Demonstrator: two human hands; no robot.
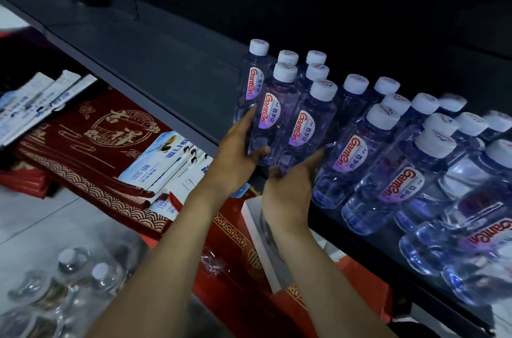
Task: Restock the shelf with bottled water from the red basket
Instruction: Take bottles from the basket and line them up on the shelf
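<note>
Head view: left hand [238, 154] wraps round the left bottle [273, 116], right hand [285, 193] touches the right bottle [310, 127] low down with straight fingers — both upright at the front edge of the shelf [166, 66], just ahead of the hands — so I'd guess a straight push back comes next.

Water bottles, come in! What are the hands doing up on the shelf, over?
Left hand grips front Ganten bottle. Right hand fingers straight against neighbour bottle base. Both at shelf edge. Nothing blocking.
</note>
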